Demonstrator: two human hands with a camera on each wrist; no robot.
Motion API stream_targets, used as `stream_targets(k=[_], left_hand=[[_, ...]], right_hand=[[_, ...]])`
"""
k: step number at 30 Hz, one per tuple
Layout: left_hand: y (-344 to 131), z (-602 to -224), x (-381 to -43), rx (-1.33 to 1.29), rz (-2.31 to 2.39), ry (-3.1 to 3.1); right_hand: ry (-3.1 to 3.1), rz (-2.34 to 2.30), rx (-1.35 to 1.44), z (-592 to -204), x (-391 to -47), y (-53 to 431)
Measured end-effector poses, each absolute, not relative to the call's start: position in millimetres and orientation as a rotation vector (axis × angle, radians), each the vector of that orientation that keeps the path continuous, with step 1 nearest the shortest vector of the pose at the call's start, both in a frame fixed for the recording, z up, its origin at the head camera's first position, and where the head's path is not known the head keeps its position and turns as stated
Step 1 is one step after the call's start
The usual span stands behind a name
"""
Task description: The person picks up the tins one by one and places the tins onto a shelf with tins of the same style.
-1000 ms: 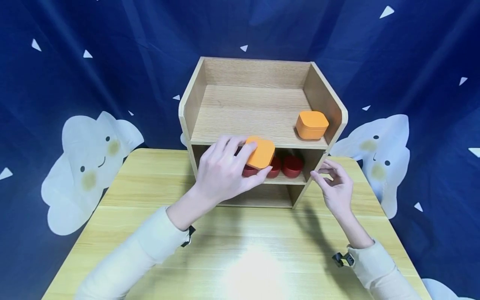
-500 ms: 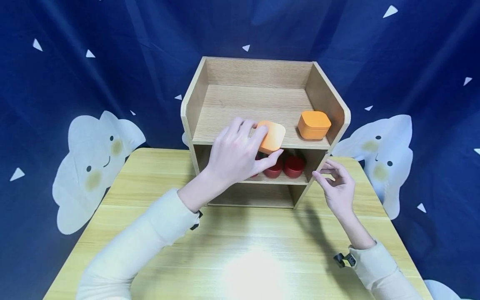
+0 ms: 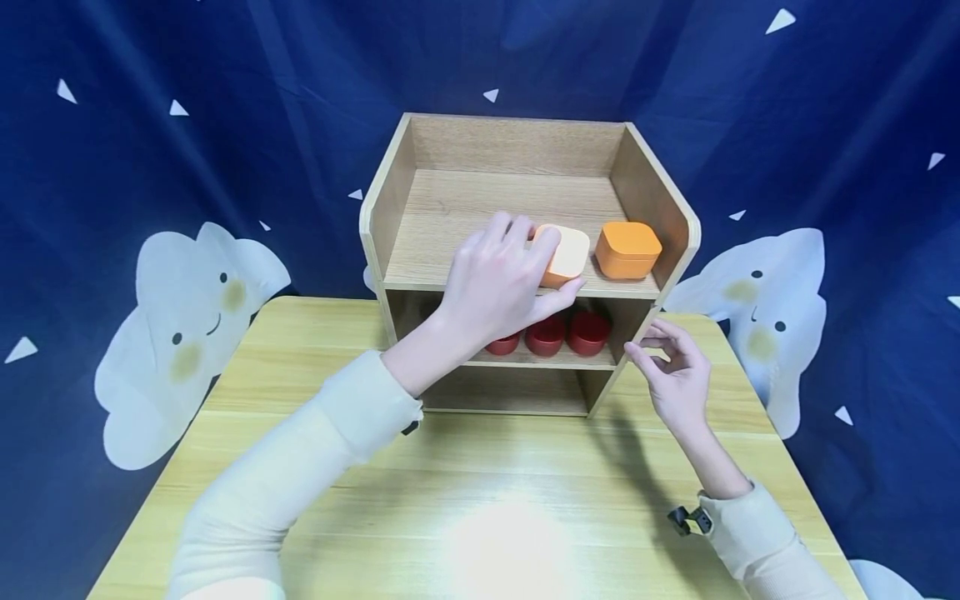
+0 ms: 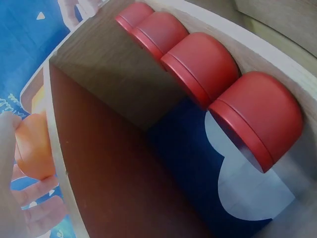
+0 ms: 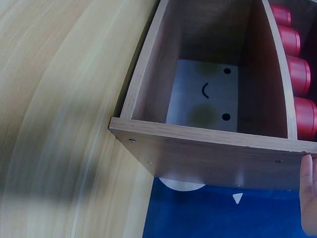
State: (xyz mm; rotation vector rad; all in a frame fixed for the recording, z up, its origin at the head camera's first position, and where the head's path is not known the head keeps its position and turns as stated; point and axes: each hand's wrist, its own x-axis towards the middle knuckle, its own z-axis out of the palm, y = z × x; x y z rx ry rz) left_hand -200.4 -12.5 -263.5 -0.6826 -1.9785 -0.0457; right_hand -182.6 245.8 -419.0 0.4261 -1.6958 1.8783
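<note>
An orange rounded-square box (image 3: 567, 254) is gripped between the thumb and fingers of my left hand (image 3: 491, 283), close over the front edge of the upper shelf. Just right of it, a second orange box (image 3: 628, 250) sits against the right wall of the wooden shelf unit (image 3: 465, 192). In the left wrist view the held box (image 4: 34, 148) shows beyond the shelf edge. My right hand (image 3: 678, 379) touches the front edge of the unit's right side panel with thumb and fingertips, fingers loosely bent. Part of that hand (image 5: 309, 193) appears in the right wrist view.
Several round red tins (image 4: 203, 64) stand in a row in the middle compartment, below the left hand. The bottom compartment (image 5: 208, 94) lies under them. The unit stands on a light wooden table (image 3: 337, 500), before a dark blue curtain (image 3: 300, 100) with cloud prints.
My left hand has carried the orange box up and to the right, from before the middle compartment to beside the other orange box. The right hand has stayed at the side panel.
</note>
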Motion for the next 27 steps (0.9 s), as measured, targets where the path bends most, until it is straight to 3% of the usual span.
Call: stream_targets(k=[27], left_hand=[[3.2, -266.8, -222.6, -0.617, -0.002, -2.046]], right_hand=[[-1.699, 1.873, 0.407, -418.5, -182.0, 245.0]])
